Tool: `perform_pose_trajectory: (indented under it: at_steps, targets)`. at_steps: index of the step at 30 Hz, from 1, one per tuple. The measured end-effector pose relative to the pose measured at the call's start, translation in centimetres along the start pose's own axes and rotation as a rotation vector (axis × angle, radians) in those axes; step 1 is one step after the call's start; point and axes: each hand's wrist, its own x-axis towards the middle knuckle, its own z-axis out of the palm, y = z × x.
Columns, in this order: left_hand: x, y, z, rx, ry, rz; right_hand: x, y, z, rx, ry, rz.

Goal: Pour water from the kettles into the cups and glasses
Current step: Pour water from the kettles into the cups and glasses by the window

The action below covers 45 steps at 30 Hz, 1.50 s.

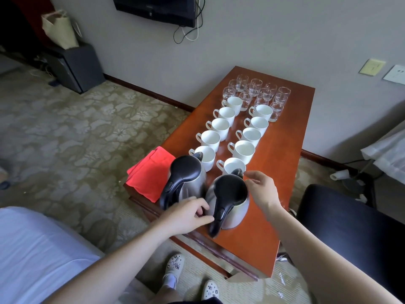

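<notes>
Two steel kettles with black lids and handles stand at the near end of a reddish wooden table (282, 150). The left kettle (186, 176) is slightly farther away; the right kettle (230, 198) is nearer. My left hand (188, 216) hovers between the two kettle handles with fingers loosely curled, holding nothing. My right hand (260, 189) is beside the right kettle's lid, fingers relaxed, close to its rim. Two rows of white cups (243, 150) run away from the kettles. Several clear glasses (263, 93) stand at the far end.
A folded red cloth (149, 174) lies left of the kettles at the table's corner. A black chair (350, 218) stands to the right. A white bed (39, 249) is at lower left. Patterned carpet lies left of the table.
</notes>
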Motion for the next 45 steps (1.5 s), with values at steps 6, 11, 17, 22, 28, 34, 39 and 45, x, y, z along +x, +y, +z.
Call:
perform_pose_trajectory:
  at_steps: [6, 11, 17, 22, 28, 34, 39, 45]
  targets:
    - [1.3, -0.6, -9.9, -0.017, 0.346, 0.05, 0.8, -4.5, 0.7, -0.267, -0.142, -0.222]
    - [4.2, -4.2, -14.6, -0.132, 0.408, 0.0, 1.2, -6.3, 2.3, -0.307, -0.169, -0.267]
    - [8.5, -7.6, -17.9, -0.113, 0.304, 0.047, 3.5, -7.9, 6.2, -0.279, -0.11, -0.237]
    - [13.4, -10.7, -21.8, 0.007, 0.129, 0.165, 5.9, -9.0, 11.4, -0.222, 0.037, -0.137]
    - [16.7, -11.3, -23.2, 0.172, -0.167, 0.308, 4.0, -10.4, 16.6, -0.139, 0.226, 0.005]
    - [17.7, -10.2, -19.5, 0.293, -0.471, 0.378, -1.2, -9.5, 18.7, -0.083, 0.535, 0.144]
    - [19.3, -10.6, -16.4, 0.3, -0.593, 0.409, -5.3, -7.2, 21.2, 0.073, 0.58, 0.363]
    - [19.6, -9.4, -15.3, 0.304, -0.657, 0.356, -6.3, -5.4, 24.3, 0.124, 0.161, 0.474]
